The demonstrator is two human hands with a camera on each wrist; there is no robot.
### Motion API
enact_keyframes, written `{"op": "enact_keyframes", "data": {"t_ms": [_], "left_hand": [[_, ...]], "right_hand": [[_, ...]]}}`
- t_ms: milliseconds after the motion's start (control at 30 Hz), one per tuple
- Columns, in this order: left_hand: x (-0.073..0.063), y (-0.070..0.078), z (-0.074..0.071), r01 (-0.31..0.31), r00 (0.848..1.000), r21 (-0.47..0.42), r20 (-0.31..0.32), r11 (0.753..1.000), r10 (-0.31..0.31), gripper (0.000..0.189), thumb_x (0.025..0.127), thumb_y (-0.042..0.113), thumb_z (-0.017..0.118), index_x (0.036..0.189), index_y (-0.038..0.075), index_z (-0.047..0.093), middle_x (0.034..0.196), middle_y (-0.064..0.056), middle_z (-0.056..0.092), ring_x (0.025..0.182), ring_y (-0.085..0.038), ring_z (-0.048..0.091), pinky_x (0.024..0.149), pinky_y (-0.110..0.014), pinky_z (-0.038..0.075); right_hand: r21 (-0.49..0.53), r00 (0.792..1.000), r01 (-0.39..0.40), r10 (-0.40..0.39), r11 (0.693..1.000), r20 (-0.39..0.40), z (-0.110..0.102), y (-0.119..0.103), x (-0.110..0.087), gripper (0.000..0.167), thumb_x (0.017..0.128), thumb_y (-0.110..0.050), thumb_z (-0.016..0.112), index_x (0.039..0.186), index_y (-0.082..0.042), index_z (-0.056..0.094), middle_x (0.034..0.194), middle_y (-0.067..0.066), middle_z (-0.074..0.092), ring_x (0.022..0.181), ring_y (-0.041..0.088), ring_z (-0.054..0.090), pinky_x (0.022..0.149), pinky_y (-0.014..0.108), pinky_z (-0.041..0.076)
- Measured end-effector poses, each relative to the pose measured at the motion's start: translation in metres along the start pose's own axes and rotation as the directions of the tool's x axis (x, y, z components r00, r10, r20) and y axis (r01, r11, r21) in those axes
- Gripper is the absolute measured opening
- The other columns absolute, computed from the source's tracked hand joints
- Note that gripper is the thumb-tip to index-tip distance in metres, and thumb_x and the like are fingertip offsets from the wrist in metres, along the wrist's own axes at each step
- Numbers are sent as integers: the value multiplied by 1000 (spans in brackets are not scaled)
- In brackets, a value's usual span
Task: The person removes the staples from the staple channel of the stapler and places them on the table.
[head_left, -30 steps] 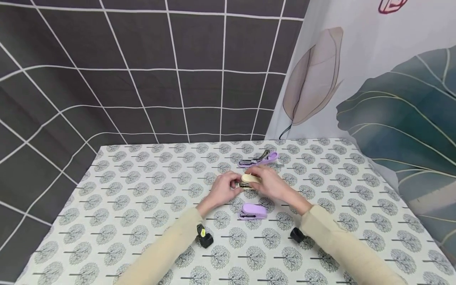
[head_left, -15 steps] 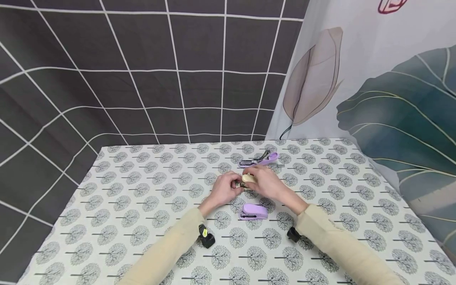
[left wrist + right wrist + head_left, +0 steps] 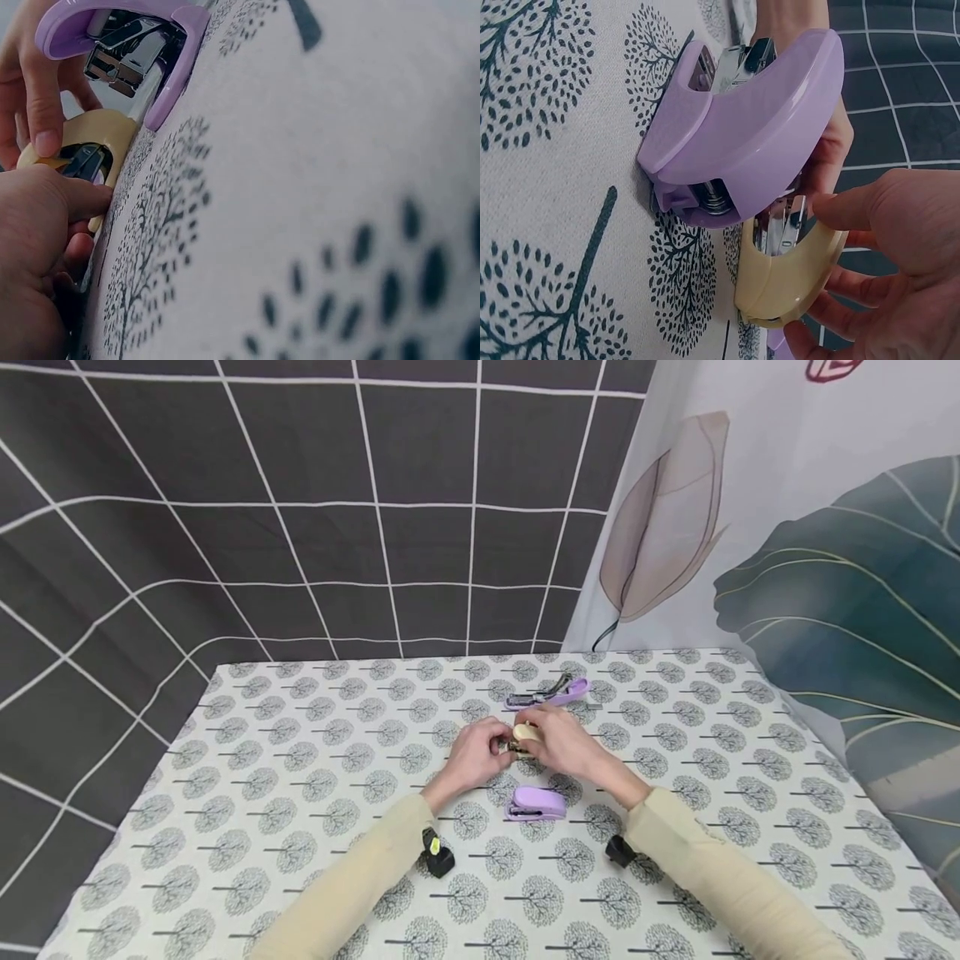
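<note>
A pale yellow stapler [image 3: 527,732] lies between both hands near the middle of the table. My right hand [image 3: 567,746] grips its top from the right, thumb and fingers on either side, as the right wrist view shows. From the left, my left hand [image 3: 472,754] pinches the stapler's front end low at the base. Metal parts show under the yellow cover [image 3: 791,277] in the right wrist view; the left fingers partly hide the front. Nearer the body, a closed-up purple stapler [image 3: 537,803] sits apart from both hands.
Behind the hands lies a second purple stapler [image 3: 551,695], spread open with its metal magazine raised. A small grey strip [image 3: 592,706] is at its right. The tree-print tablecloth [image 3: 300,793] covers the table, with a dark gridded curtain [image 3: 315,510] behind it.
My right hand has shifted slightly left over the yellow stapler, covering more of its top. The left hand stays in nearly the same spot, and both purple staplers stay put.
</note>
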State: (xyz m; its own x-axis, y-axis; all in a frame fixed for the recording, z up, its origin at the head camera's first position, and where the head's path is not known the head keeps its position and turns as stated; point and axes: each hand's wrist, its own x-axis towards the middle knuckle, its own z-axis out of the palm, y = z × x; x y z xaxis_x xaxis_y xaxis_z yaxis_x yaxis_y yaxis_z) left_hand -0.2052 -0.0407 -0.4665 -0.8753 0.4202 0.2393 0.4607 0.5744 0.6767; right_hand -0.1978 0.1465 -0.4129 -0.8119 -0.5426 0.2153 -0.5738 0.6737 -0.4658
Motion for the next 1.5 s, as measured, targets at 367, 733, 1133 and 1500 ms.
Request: {"op": "enact_keyframes", "data": {"t_ms": [367, 733, 1133, 1500], "left_hand": [[1, 4, 0, 3, 1000, 31, 17, 1000, -3, 24, 81, 10, 81, 103, 7, 72, 86, 2, 62, 68, -7, 49, 65, -24, 43], [2, 5, 1, 7, 1000, 26, 10, 1000, -7, 25, 81, 9, 80, 104, 6, 73, 87, 2, 63, 68, -7, 50, 64, -23, 44], [1, 6, -1, 53, 998, 3, 23, 999, -53, 26, 82, 10, 81, 107, 6, 72, 89, 2, 63, 68, -7, 50, 64, -24, 44], [-1, 5, 0, 55, 998, -14, 6, 998, -55, 24, 81, 8, 81, 103, 8, 73, 84, 4, 61, 66, -7, 49, 63, -24, 43]], "right_hand": [[14, 1000, -13, 13, 1000, -7, -1, 2, -2, 28, 84, 1, 75, 111, 1, 67, 110, 22, 63, 90, 31, 62, 76, 42, 56], [26, 999, -46, 45, 999, 10, -5, 1, -4, 30, 84, 0, 75, 113, 0, 66, 97, 14, 54, 75, 21, 54, 64, 32, 54], [129, 998, -53, 54, 990, -9, -12, 9, -10, 25, 88, -2, 71, 111, -5, 62, 95, 8, 59, 83, 23, 57, 71, 40, 52], [217, 996, 24, -5, 976, -87, -14, 19, -19, 31, 85, 11, 66, 115, 7, 58, 100, 15, 63, 92, 33, 64, 84, 46, 55]]}}
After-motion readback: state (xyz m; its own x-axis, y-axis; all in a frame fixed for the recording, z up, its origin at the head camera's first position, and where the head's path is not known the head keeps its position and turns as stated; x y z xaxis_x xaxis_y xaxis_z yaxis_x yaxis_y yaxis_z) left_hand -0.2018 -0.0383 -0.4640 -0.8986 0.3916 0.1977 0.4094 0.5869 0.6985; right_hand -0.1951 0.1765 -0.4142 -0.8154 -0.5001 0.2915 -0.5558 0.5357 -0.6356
